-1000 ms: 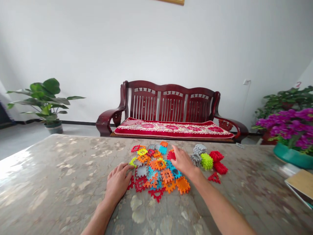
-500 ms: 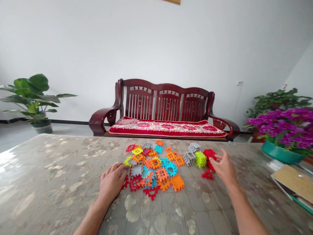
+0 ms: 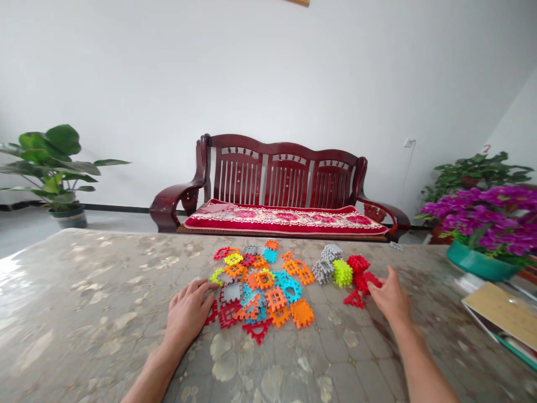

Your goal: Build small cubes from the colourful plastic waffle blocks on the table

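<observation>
My left hand (image 3: 188, 308) lies palm down on the table, fingers stretched out at the left edge of a loose pile of plastic interlocking pieces. Its fingertips are by a yellow-green piece (image 3: 216, 276) and a grey square piece (image 3: 231, 291). On the other side, my right hand (image 3: 391, 298) has its thumb and fingers apart. Its thumb is at a red piece (image 3: 371, 281) beside a red stack (image 3: 358, 264); whether it grips the piece is unclear. A red triangular piece (image 3: 354, 299) lies just in front. Left of the red stack are a yellow-green stack (image 3: 343, 272) and grey stacks (image 3: 323, 272).
The patterned table (image 3: 104, 324) holds orange pieces (image 3: 302, 313) and blue pieces (image 3: 291, 287) in the middle. A teal pot (image 3: 482, 263) with purple flowers and a brown board (image 3: 503, 313) stand at the right. Behind is a wooden bench (image 3: 289, 173).
My right hand has drawn back slightly to the right and opened wider. One red piece now shows to the right of the red stack. My left hand has stayed nearly still.
</observation>
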### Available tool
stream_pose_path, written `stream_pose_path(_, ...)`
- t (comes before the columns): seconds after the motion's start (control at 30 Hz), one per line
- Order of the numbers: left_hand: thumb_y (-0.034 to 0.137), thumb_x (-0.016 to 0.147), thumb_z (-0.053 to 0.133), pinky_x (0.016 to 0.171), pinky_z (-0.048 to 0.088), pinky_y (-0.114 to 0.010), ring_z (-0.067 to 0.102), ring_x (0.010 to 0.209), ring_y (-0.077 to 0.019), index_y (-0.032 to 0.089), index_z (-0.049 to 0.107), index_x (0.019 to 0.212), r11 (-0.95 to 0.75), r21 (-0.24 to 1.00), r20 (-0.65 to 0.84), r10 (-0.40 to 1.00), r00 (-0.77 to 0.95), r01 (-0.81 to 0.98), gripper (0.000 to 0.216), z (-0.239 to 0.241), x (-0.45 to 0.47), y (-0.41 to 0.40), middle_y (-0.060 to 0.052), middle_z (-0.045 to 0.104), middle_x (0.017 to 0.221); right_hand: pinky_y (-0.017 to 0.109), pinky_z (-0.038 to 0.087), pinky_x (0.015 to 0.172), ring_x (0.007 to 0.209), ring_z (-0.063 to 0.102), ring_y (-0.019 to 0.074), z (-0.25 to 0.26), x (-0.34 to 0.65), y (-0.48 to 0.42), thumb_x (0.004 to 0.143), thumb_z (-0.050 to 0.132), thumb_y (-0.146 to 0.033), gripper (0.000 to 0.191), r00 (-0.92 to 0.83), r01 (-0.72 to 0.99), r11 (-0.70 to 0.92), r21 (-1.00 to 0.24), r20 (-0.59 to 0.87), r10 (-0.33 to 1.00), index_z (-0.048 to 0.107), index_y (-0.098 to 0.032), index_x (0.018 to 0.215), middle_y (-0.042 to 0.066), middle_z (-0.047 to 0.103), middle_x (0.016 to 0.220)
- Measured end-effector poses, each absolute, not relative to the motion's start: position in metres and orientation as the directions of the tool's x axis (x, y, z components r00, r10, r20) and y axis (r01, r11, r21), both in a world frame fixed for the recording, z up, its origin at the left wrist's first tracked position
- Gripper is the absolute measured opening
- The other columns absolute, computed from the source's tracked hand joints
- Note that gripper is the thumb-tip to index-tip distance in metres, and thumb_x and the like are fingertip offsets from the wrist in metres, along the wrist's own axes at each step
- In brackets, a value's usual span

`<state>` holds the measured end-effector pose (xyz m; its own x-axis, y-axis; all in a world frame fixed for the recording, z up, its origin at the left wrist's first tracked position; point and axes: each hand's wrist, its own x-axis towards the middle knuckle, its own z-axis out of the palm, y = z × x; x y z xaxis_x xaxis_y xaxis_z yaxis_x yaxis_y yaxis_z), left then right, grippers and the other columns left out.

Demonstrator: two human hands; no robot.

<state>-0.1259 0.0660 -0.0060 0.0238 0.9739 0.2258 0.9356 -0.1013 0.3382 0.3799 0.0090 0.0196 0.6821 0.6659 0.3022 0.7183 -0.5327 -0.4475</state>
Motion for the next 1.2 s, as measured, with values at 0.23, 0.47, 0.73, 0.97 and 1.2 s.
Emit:
stream_pose_path(0.23, 0.033, 0.089, 0.041, 0.102, 0.036, -0.039, 0.053, 0.119, -0.0216, 0.035, 0.068, 0.111, -0.099, 0.352, 0.229, 0.973, 0.018, 0.931, 0.034, -0.010, -0.128, 0.069, 0.000, 0.060, 0.129, 0.041, 0.048, 0.082, 0.100, 0.065, 0.0306, 0.008, 0.381, 0.011, 0.078, 0.047, -0.050, 0.079, 0.642, 0.753, -0.463, -0.468, 0.367, 0.673, 0.030, -0.012, 0.145, 0.015, 0.065, 0.119)
stream_pose_path(0.47, 0.032, 0.089, 0.043, 0.103, 0.035, -0.040, 0.053, 0.118, -0.0219, 0.035, 0.068, 0.110, -0.097, 0.373, 0.225, 0.974, 0.012, 0.923, 0.033, -0.008, -0.127, 0.067, 0.000, 0.060, 0.130, 0.043, 0.047, 0.086, 0.106, 0.061, 0.0319, 0.001, 0.379, 0.011, 0.078, 0.045, -0.057, 0.081, 0.612, 0.776, -0.445, -0.447, 0.364, 0.702, 0.032, -0.011, 0.144, 0.016, 0.062, 0.123)
stream_pose_path(0.73, 0.029, 0.088, 0.045, 0.101, 0.035, -0.040, 0.052, 0.119, -0.0216, 0.034, 0.069, 0.108, -0.088, 0.391, 0.220, 0.976, 0.000, 0.916, 0.032, -0.004, -0.124, 0.064, 0.000, 0.061, 0.128, 0.044, 0.045, 0.091, 0.105, 0.060, 0.0315, 0.017, 0.364, 0.008, 0.083, 0.038, -0.052, 0.059, 0.565, 0.825, -0.385, -0.414, 0.577, 0.590, 0.055, -0.017, 0.126, 0.014, 0.065, 0.116)
stream_pose_path(0.97, 0.028, 0.088, 0.044, 0.100, 0.035, -0.041, 0.052, 0.118, -0.0225, 0.034, 0.069, 0.108, -0.082, 0.394, 0.217, 0.976, -0.006, 0.916, 0.032, -0.007, -0.124, 0.065, -0.001, 0.060, 0.128, 0.037, 0.043, 0.098, 0.106, 0.060, 0.0235, 0.025, 0.297, 0.037, 0.081, 0.042, -0.039, 0.042, 0.301, 0.869, 0.004, -0.496, 0.534, 0.790, 0.061, -0.019, 0.114, 0.010, 0.067, 0.115)
stream_pose_path(1.2, 0.028, 0.087, 0.046, 0.101, 0.035, -0.041, 0.053, 0.116, -0.0223, 0.034, 0.069, 0.105, -0.082, 0.424, 0.232, 0.972, -0.021, 0.902, 0.030, -0.003, -0.122, 0.062, -0.001, 0.061, 0.126, 0.032, 0.041, 0.101, 0.114, 0.057, 0.0198, 0.031, 0.186, 0.084, 0.084, 0.045, -0.024, 0.037, -0.080, 0.838, 0.249, -0.486, 0.342, 0.936, 0.062, -0.022, 0.117, 0.006, 0.065, 0.121)
